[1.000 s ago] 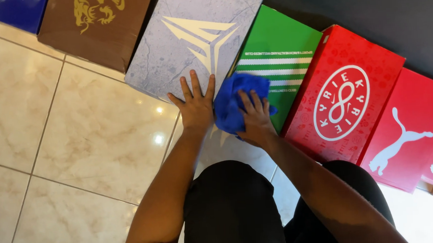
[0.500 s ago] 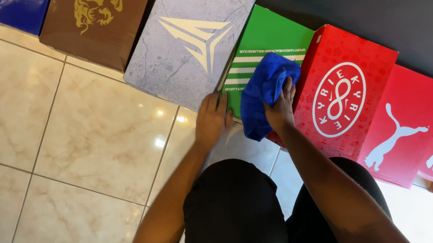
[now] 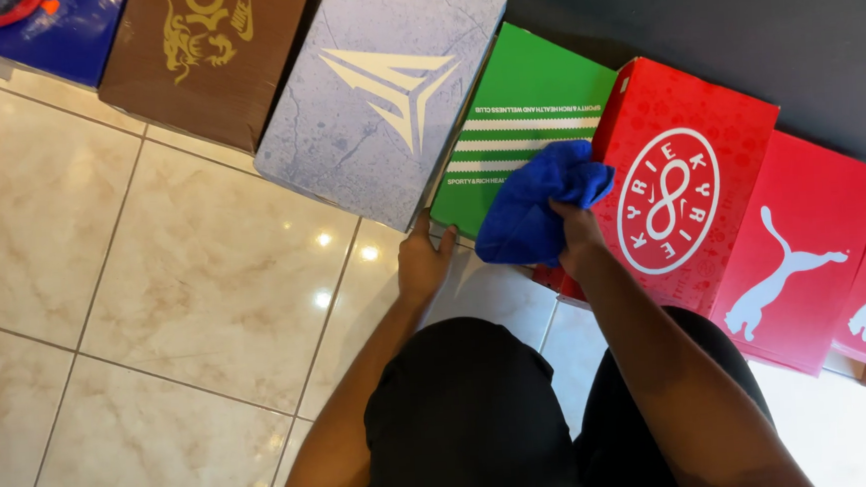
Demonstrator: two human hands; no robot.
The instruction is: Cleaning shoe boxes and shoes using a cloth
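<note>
My right hand point(image 3: 575, 237) grips a crumpled blue cloth point(image 3: 536, 207) and presses it on the front part of a green shoe box point(image 3: 530, 102) with white stripes. My left hand point(image 3: 424, 259) rests at the near corner of the grey shoe box point(image 3: 374, 97), fingers against the gap between the grey and green boxes. Both boxes lie flat on the tiled floor in a row against a dark wall.
A red shoe box point(image 3: 690, 188) with a round white emblem lies right of the green one, then two more red boxes point(image 3: 804, 251). A brown box point(image 3: 201, 57) and a blue box point(image 3: 40, 37) lie to the left. My knees in dark shorts point(image 3: 474, 421) fill the bottom. Glossy beige tiles point(image 3: 135, 292) spread left.
My right hand moved the blue cloth rightward from the grey box's edge onto the green box. My left hand slid off the grey lid down to its near corner.
</note>
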